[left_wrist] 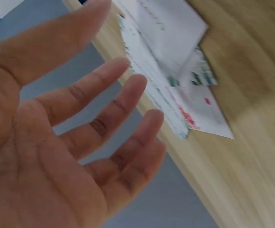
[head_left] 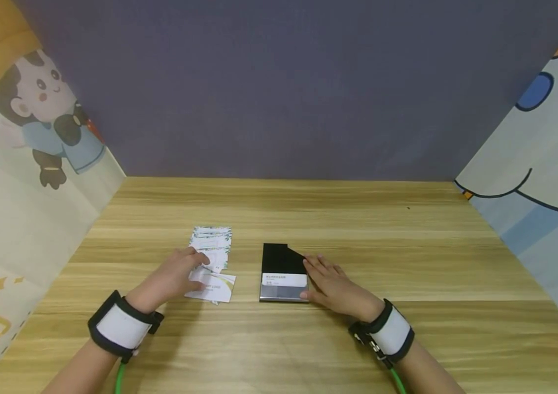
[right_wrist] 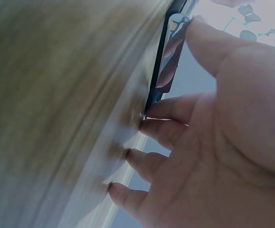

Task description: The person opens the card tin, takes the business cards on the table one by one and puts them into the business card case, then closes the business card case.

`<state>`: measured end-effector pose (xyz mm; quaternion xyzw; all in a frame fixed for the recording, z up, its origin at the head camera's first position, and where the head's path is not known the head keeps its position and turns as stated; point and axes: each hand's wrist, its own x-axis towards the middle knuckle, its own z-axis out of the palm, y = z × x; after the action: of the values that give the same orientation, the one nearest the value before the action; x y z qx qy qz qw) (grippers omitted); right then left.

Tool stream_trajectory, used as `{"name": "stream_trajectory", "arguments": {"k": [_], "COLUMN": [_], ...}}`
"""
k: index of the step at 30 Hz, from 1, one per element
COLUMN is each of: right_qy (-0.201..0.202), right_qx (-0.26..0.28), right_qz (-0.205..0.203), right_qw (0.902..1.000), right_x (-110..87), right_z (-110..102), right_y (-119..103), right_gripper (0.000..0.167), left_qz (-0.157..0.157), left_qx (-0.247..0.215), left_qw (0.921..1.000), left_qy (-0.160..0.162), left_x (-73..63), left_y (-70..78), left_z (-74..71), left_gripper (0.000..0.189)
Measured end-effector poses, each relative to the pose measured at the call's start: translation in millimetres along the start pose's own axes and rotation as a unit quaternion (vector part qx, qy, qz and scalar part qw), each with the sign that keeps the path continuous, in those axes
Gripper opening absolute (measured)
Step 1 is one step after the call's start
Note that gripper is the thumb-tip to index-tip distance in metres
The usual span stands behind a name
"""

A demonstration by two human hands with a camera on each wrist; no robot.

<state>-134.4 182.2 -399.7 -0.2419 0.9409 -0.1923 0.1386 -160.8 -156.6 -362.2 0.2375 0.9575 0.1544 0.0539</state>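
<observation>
Several paper cards lie overlapping on the table left of centre. Cards with leafy printed borders [head_left: 213, 241] are at the back, and a white card with a gold-edged corner [head_left: 223, 289] lies nearer. Over them is my left hand [head_left: 172, 276], thumb and fingers spread and loosely bent; the left wrist view shows nothing in its palm. A black and silver card case [head_left: 276, 260] with a white label [head_left: 283, 279] lies flat to the right of the cards. My right hand [head_left: 335, 287] rests at its right edge, fingertips on the table and against the side, thumb touching the near corner.
The wood-grain table [head_left: 269, 350] meets a dark grey panel [head_left: 283, 93] at the back. Printed cartoon walls rise on the left [head_left: 22, 219] and right [head_left: 530, 180]. Each wrist wears a strapped band with a green cable.
</observation>
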Motion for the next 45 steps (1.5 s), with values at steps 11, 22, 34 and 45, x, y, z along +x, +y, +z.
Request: {"name": "stream_trajectory", "arguments": {"k": [11,22,34,45], "right_qy": [-0.001,0.001,-0.002,-0.001], "right_qx": [0.002,0.001,0.001,0.000], "right_qz": [0.001,-0.001,0.000,0.001], "right_qw": [1.0000,1.0000,1.0000,1.0000], "right_x": [0.3,-0.1,0.6,1.0], "right_z": [0.8,0.5,-0.7,-1.5], "right_y": [1.5,1.4,-0.4,-0.4], "right_gripper": [0.070,0.070,0.070,0.070], "left_qz": [-0.005,0.032,0.004,-0.058], "left_qx": [-0.025,-0.007,0.001,-0.024], "left_qw": [0.9992,0.9993,0.9992,0.9979], "left_qy": [-0.030,-0.021,-0.040,-0.018], "left_x": [-2.7,0.9,2.8,5.9], "left_y": [-8.1,-13.2,-14.4,-14.5], "left_z": [7.0,8.7,6.6,3.1], "left_gripper": [0.050,0.043,0.049,0.017]}}
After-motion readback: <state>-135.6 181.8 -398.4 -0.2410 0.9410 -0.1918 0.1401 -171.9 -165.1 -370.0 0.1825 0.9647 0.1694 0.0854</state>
